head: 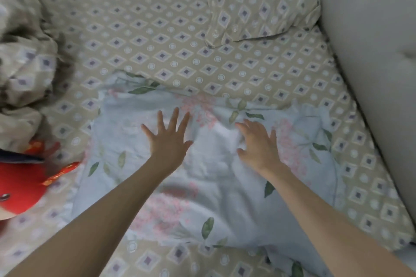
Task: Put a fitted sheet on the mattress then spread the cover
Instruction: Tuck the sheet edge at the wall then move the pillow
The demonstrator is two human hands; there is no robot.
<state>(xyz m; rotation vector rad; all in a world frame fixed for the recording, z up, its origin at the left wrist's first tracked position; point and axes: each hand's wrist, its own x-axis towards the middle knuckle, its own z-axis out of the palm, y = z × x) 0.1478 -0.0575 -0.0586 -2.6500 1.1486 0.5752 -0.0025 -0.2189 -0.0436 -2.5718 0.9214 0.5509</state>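
Note:
A beige fitted sheet point(157, 36) with a diamond and circle pattern covers the mattress. On it lies a pale blue floral cover point(213, 198), bunched and folded, in the middle of the view. My left hand point(168, 139) is spread flat with straight fingers on the cover's upper middle. My right hand point(258, 144) rests on the cover just to the right, fingers slightly bent against a raised fold, nothing clearly gripped.
A pillow point(263, 4) in the same beige pattern lies at the top right by the padded grey headboard point(371, 40). A crumpled beige duvet point(22, 63) sits at the left. A red plush toy point(20, 189) lies at the left edge.

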